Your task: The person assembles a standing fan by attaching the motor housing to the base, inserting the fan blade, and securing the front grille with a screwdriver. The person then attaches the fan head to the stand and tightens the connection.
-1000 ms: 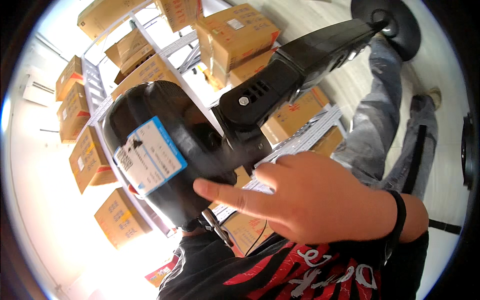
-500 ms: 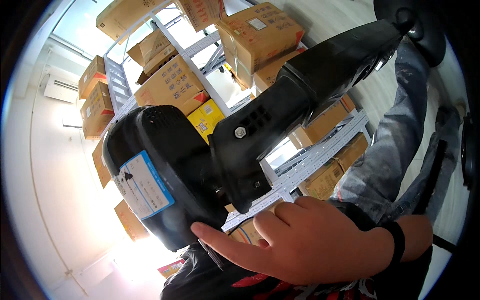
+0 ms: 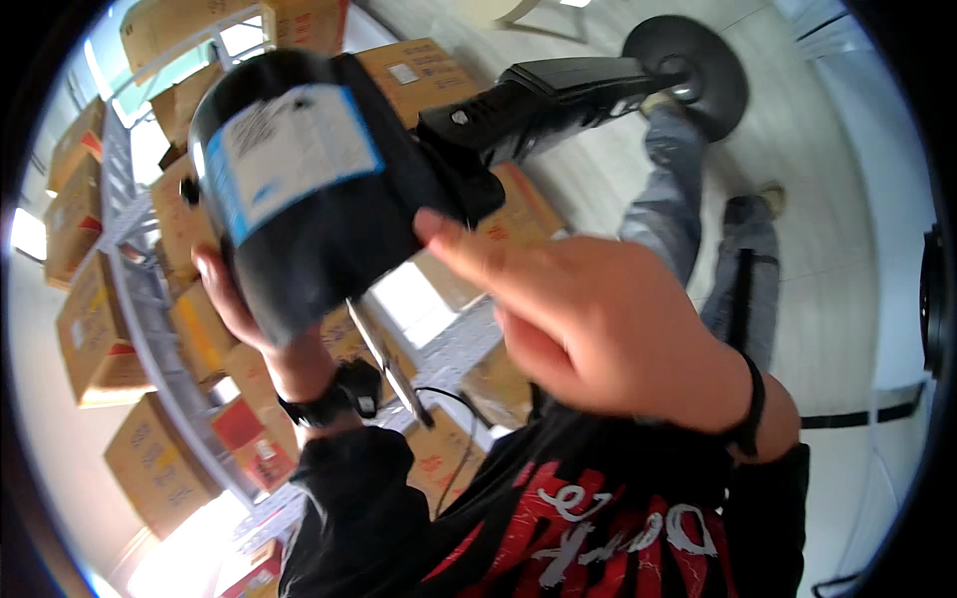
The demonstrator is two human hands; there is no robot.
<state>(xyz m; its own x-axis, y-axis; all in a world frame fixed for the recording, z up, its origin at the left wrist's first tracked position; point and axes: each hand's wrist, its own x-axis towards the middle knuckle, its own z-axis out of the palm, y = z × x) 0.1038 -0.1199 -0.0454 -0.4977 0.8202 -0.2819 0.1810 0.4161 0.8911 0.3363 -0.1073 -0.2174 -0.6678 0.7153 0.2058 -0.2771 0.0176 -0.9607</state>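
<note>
A black motor head point(image 3: 309, 249), which looks like that of a stand fan, fills the upper left middle. It bears a white label with a blue border. A thin metal shaft point(image 3: 387, 364) sticks out of its lower side. My left hand point(image 3: 244, 309), with a watch at the wrist, grips the housing from its left and underside; part of the hand is hidden behind it. My right hand point(image 3: 588, 319) holds nothing, its index finger stretched out to the housing's right edge and the other fingers curled. A black stand point(image 3: 568, 95) runs from the head to a round base point(image 3: 713, 75).
Metal shelving point(image 3: 140, 289) with several cardboard boxes point(image 3: 159, 463) stands beyond the motor head. A thin black cable point(image 3: 464, 409) hangs near the shaft. My legs point(image 3: 668, 179) stand on the pale floor point(image 3: 827, 199) beside the round base.
My left hand has come into view on the housing. The motor head appears higher and turned, with its shaft now showing in full. My right index finger stays at its edge.
</note>
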